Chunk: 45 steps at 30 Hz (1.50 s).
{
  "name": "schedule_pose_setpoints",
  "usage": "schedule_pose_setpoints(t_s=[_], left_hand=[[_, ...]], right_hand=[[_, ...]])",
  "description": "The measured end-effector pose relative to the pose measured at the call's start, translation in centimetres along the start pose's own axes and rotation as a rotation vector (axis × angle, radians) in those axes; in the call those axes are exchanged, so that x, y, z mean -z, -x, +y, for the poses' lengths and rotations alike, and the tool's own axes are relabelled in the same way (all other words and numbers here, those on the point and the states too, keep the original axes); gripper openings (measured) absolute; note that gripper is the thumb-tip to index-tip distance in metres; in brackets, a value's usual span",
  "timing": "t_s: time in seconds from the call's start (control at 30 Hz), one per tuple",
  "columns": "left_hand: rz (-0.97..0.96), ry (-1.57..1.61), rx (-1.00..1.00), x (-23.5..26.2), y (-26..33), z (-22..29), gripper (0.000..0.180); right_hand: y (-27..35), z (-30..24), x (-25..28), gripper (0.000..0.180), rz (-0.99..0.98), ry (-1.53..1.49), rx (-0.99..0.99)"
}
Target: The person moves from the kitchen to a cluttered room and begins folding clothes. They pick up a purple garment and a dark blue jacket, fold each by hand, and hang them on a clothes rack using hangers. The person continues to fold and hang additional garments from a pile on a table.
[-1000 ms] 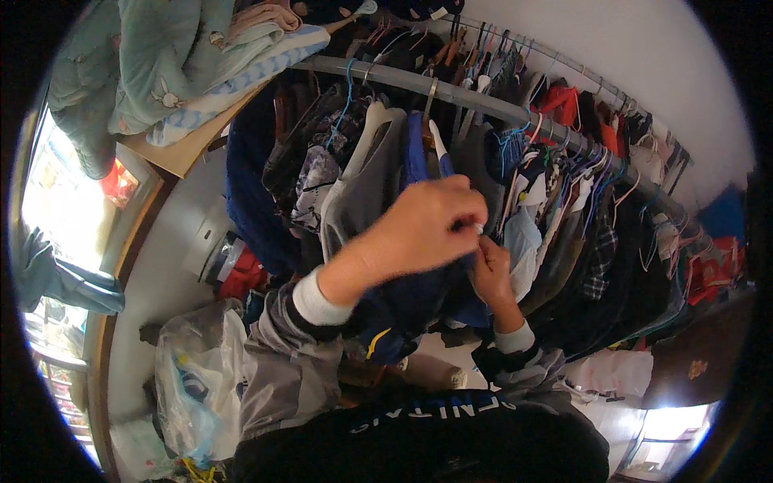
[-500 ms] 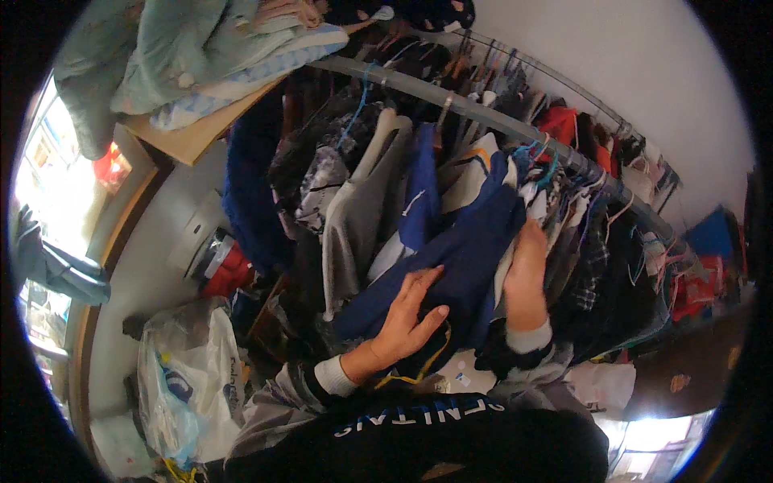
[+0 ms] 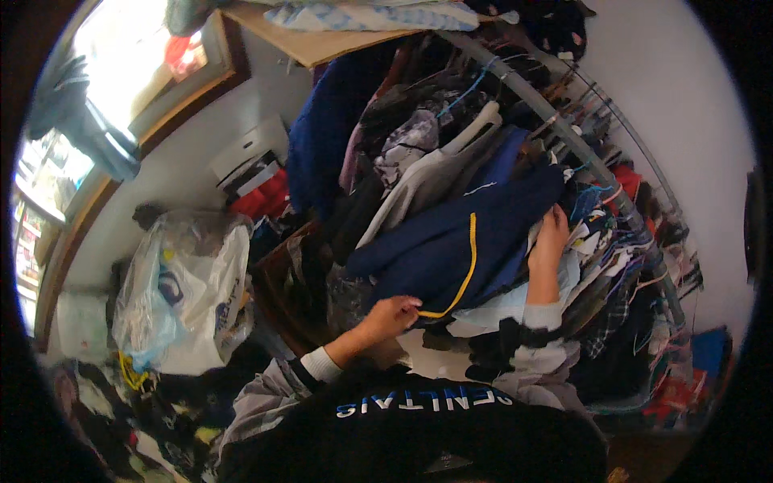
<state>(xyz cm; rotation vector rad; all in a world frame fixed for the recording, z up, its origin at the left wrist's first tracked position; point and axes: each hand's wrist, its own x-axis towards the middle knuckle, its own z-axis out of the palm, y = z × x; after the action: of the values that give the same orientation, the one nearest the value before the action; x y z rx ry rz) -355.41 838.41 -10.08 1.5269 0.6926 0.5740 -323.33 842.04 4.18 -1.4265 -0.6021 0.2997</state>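
A navy blue garment with a yellow stripe (image 3: pixel 427 258), seemingly a jacket, hangs spread across the middle, below the grey rail. My left hand (image 3: pixel 393 316) is closed on its lower edge, where the yellow stripe ends. Up near the garment's top right side, my right hand (image 3: pixel 549 237) has its fingers curled at the edge; part of the grip is hidden by the cloth. To the left of the navy garment hangs a grey sweater (image 3: pixel 427 173) on a pale hanger. A light blue garment (image 3: pixel 555 282) shows behind my right wrist.
The grey clothes rail (image 3: pixel 596 165) slants down to the right, packed with hanging clothes. At the left stands a clear plastic bag (image 3: pixel 189 294) of items. A wooden shelf (image 3: pixel 322 48) juts out above, holding folded cloth. A window (image 3: pixel 97 105) fills the upper left.
My left hand has gone from lying spread on the navy garment to gripping its lower edge. The garment's yellow stripe now shows in full. The view has turned, shifting the room.
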Motion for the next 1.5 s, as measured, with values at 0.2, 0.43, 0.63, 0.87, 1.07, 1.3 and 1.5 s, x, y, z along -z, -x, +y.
schedule_pose_setpoints(t_s=[0.2, 0.43, 0.63, 0.87, 1.07, 1.3, 1.5], left_hand=[[0.818, -0.479, -0.334, 5.1, -8.7, -1.6, 0.060], [0.461, -0.333, 0.077, -9.3, -17.7, -0.7, 0.025], [0.490, -0.254, -0.251, -19.0, -14.4, -0.9, 0.039], [0.466, -0.493, -0.292, -17.9, -6.9, -8.3, 0.049], [-0.096, -0.275, 0.547, -18.1, 10.2, -19.0, 0.045], [0.761, 0.243, 0.887, -23.2, 33.7, -25.9, 0.049], [1.412, 0.793, 0.952, -26.1, 43.2, -25.0, 0.040]], right_hand=[[11.7, 0.1, 2.3, 0.044, -0.271, 0.764, 0.725], [14.4, 0.0, 9.6, 0.031, -0.656, 0.459, 0.575], [13.8, 2.5, 13.2, 0.024, -0.799, 0.285, 0.229], [16.7, 4.1, 9.2, 0.028, -1.085, 0.255, 0.327], [20.2, 6.9, 3.4, 0.044, -1.207, 0.276, 0.072], [12.8, 13.9, -18.2, 0.081, -0.585, 0.126, -0.819], [9.3, 19.0, -16.0, 0.038, -0.334, 0.187, -0.557]])
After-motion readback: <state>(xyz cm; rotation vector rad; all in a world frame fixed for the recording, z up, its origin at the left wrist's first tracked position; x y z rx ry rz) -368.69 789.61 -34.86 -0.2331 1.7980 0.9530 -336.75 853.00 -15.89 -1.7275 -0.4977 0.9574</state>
